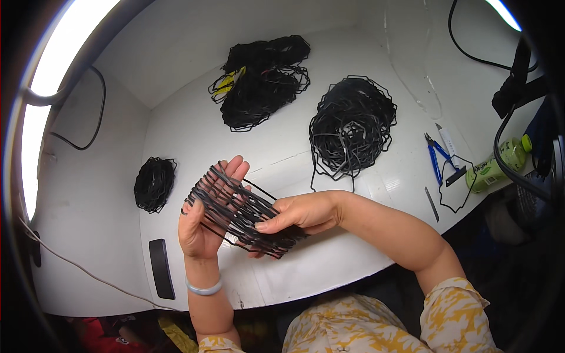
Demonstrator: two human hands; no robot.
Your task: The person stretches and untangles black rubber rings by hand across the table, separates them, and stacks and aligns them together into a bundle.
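Observation:
A bundle of thin black angular rings (238, 209), which look like rubber gaskets, is held between both hands above the near part of the table. My left hand (200, 226) has its thumb over the left end of the bundle, with its fingers behind, tips pointing up. My right hand (297, 217) grips the other end, thumb pressed on top and fingers underneath, partly hidden by the rings. Beyond the hands lies a large heap of similar black rings (353, 126). Another pile (259, 88), with a yellow piece (226, 83) in it, sits farther back.
A small black ring pile (155, 184) lies at left, above a black bar (161, 269). At right are blue-handled nippers (434, 159), a utility knife (447, 144), a thin blade (432, 203), a single ring (442, 201) and a green-capped bottle (500, 165). White walls (235, 35) surround the table.

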